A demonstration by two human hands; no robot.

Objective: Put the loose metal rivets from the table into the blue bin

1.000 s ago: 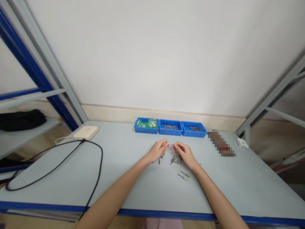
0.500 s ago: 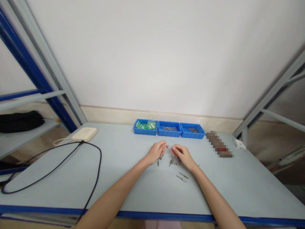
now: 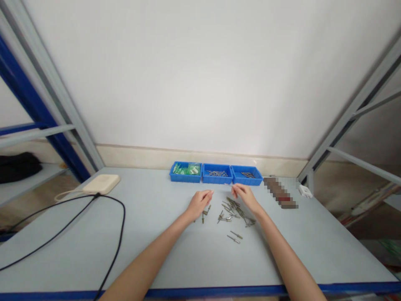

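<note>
My right hand pinches a thin silvery rivet just in front of the middle blue bin. That bin holds silvery rivets. Below my right hand lies a loose pile of rivets. Two single rivets rest nearer the table's front. My left hand is closed just above the table; whether anything is between its fingertips is too small to tell. A few rivets lie beside and partly under it.
A left blue bin holds green and white packets; a right blue bin holds darker rivets. A white box and black cable are at left. A blurred brown object and white plug lie right.
My hands have moved apart. The right one has shifted toward the bins with the rivet, uncovering the pile beneath. The view has shifted slightly.
</note>
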